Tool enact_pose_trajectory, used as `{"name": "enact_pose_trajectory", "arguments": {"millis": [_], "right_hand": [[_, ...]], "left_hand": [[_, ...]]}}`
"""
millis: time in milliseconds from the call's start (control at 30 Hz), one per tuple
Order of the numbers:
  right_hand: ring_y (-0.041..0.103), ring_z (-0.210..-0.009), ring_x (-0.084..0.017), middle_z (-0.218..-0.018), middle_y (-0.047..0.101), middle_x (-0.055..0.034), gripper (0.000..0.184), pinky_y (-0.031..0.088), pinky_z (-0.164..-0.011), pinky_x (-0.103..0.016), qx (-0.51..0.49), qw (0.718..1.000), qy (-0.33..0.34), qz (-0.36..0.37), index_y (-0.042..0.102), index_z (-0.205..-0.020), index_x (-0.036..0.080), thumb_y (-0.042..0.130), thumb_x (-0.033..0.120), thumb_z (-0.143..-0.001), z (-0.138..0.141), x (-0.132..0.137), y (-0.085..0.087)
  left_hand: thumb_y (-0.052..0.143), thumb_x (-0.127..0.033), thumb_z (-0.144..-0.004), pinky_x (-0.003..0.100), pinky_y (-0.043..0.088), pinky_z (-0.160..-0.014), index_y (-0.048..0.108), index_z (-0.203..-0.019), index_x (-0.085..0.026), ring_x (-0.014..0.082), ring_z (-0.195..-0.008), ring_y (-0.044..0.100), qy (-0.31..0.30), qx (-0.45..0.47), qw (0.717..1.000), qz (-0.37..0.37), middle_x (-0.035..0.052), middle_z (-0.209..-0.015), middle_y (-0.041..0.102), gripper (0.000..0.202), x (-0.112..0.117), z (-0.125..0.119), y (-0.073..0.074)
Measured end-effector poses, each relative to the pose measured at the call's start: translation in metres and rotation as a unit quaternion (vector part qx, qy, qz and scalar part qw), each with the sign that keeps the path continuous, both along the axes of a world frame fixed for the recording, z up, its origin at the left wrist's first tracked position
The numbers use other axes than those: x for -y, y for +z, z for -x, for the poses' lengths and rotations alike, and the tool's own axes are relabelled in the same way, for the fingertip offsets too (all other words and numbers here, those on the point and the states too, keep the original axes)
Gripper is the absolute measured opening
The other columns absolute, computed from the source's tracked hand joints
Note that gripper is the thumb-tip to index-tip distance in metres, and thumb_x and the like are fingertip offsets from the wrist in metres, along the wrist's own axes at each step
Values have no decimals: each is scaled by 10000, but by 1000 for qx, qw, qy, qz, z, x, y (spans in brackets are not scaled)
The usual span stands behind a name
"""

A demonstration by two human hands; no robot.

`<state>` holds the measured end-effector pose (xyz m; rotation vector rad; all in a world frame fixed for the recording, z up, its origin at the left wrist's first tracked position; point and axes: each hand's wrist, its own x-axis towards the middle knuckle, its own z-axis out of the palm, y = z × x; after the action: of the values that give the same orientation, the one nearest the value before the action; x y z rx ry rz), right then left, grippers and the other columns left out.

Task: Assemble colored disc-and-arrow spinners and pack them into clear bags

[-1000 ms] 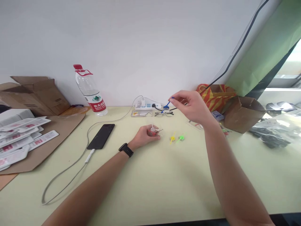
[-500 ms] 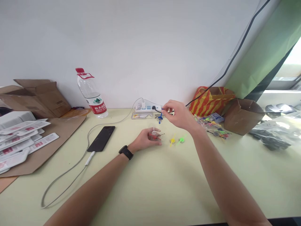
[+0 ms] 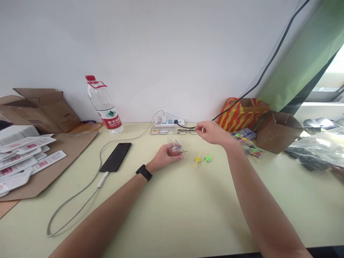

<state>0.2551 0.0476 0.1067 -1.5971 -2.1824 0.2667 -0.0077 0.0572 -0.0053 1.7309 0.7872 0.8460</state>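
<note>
My left hand curls around small see-through plastic pieces with red, white and blue parts, just above the table. Its thumb and fingers close on them, partly hiding their shape. My right hand hovers farther back and to the right, fingers curled together, with nothing visible in them. On the table between the hands lie a small yellow spinning top and a green one, each with a thin stem and a clear round part.
Behind the hands lie a power strip, a clear flat case and eyeglasses. Colourful small packets lie beside a striped bag and a brown paper bag. A phone, cable and water bottle are left.
My right hand has moved right, away from the blue piece it was holding. Blue now shows among the pieces at my left hand, whose fingers have closed in further.
</note>
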Motion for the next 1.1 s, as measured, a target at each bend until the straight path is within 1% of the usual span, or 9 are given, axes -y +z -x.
{"name": "enact_pose_trajectory", "arguments": {"millis": [100, 167, 233, 333, 500, 733, 833, 933, 1100], "right_hand": [[673, -850, -188, -1092, 743, -40, 285, 461, -673, -261, 68, 981, 25, 178, 774, -1022, 254, 644, 154, -789, -13, -9, -16], [682, -848, -194, -1083, 745, -35, 356, 467, -671, -258, 97, 957, 61, 266, 794, -1048, 268, 708, 168, -717, -17, -16, -29], [681, -847, -207, -1015, 754, -31, 382, 466, -670, -261, 108, 940, 81, 314, 808, -1036, 262, 776, 222, -657, -17, -22, -40], [675, -844, -221, -923, 769, -37, 361, 453, -659, -266, 108, 935, 74, 329, 822, -952, 223, 836, 313, -602, -17, -30, -52], [672, -838, -217, -903, 790, -39, 272, 441, -657, -266, 63, 950, 75, 296, 834, -882, 212, 810, 364, -658, -24, -29, -45], [629, -798, -196, -943, 765, -49, 307, 445, -666, -279, 10, 979, 84, 186, 835, -941, 240, 730, 496, -808, -35, -3, -1], [572, -717, -172, -837, 719, -46, 383, 419, -621, -280, -55, 988, 91, 113, 809, -925, 211, 669, 562, -865, -33, 11, 16], [510, -676, -159, -751, 650, -32, 412, 372, -580, -280, -143, 985, 88, 30, 776, -911, 193, 671, 589, -874, -23, 26, 32], [504, -711, -159, -785, 633, -35, 348, 380, -610, -290, -241, 961, 117, -65, 736, -902, 188, 659, 526, -923, 5, 44, 49]], "left_hand": [[900, -419, -731, 383, 590, -908, 640, -1284, -171, 241, -969, 743, 36, 22, 999, 0, 123, -1125, 754, 660, 0, 0, -1], [916, -397, -711, 383, 589, -911, 625, -1311, -171, 234, -968, 740, 23, 1, 1000, 5, 127, -1146, 748, 705, 0, -1, -3], [908, -386, -721, 372, 583, -912, 625, -1301, -167, 224, -965, 734, 2, -20, 1000, 7, 111, -1111, 754, 682, -1, -3, -5], [881, -388, -758, 352, 579, -904, 639, -1260, -157, 221, -973, 731, 5, -15, 1000, 2, 104, -1075, 760, 604, -2, -3, -8], [883, -399, -756, 337, 594, -868, 640, -1281, -177, 214, -940, 739, 49, -2, 998, -34, 112, -1133, 761, 619, -3, -3, -10], [865, -420, -756, 342, 600, -873, 725, -1128, -166, 224, -940, 740, 73, -9, 996, -51, 90, -1065, 766, 472, -4, -4, -15], [857, -419, -756, 328, 593, -843, 745, -1034, -160, 214, -905, 727, 53, -30, 996, -60, 84, -1005, 764, 396, -4, -4, -16], [845, -417, -765, 293, 567, -752, 741, -1047, -163, 179, -799, 690, 53, -39, 996, -65, 55, -895, 744, 394, -4, -3, -15], [845, -439, -754, 269, 515, -644, 750, -1013, -152, 156, -689, 625, 49, -53, 996, -57, 33, -788, 711, 398, -2, -2, -11]]}}
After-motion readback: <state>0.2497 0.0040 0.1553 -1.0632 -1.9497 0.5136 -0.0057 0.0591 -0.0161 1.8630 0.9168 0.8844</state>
